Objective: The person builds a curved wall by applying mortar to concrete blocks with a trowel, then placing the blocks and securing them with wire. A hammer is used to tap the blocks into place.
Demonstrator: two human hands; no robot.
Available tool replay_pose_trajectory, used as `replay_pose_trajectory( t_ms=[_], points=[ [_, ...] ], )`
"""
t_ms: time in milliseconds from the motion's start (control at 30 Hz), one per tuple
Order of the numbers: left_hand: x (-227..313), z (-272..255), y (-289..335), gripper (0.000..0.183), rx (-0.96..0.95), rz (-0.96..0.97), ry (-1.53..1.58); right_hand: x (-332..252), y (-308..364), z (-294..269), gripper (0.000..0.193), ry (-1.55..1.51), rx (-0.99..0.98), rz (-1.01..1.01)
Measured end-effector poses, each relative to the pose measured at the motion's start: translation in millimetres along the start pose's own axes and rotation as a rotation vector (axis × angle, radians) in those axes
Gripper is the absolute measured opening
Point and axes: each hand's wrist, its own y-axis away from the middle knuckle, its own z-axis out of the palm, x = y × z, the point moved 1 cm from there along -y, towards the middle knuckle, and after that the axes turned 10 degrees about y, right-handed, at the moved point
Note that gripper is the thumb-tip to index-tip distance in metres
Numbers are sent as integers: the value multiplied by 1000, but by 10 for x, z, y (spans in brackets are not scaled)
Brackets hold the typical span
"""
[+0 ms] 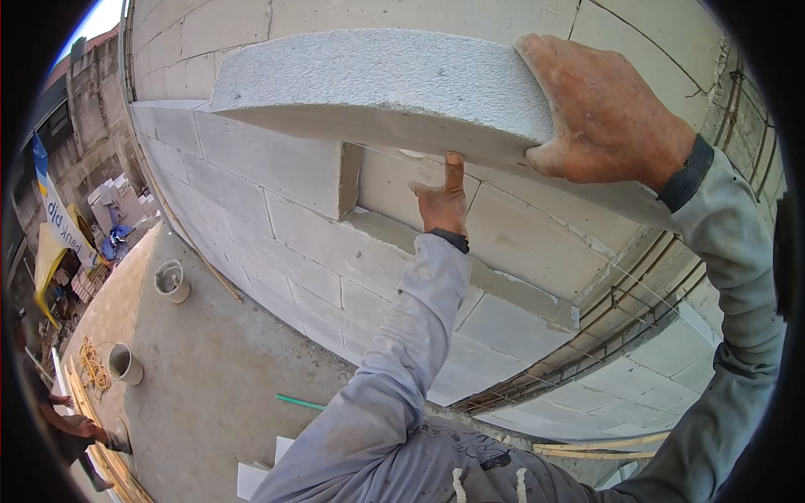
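Block (377, 74) has right hand (605, 117) clasping 1 end, left hand (444, 205) raised beneath.

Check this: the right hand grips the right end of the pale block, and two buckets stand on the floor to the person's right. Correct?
One side is wrong: in the head view, the right hand grips the right end of the pale block, but two buckets stand on the floor to the person's left.

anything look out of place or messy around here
Yes, mildly: the orange cord lies in a loose tangle on the floor at left, beside the wooden planks, rather than coiled. The aerated concrete block in the right grip shows no obvious damage.
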Motion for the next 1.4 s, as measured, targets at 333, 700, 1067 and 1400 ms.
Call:
replay_pose_trajectory(
  t_ms=[333, 700, 1067, 1400],
  points=[
    [9, 82, 110, 129, -111, -91, 190, 354, 26, 250, 87, -98, 20, 37],
    [-62, 81, 123, 98, -272, -41, 380, 455, 79, -27, 50, -407, -431, 259],
    [-194, 56, 135, 91, -355, -131, 437, 783, 30, 663, 52, -592, -289, 106],
    [-284, -4, 233, 127, -394, -132, 505, 789, -3, 1113, 78, -499, -226, 257]
  ],
)
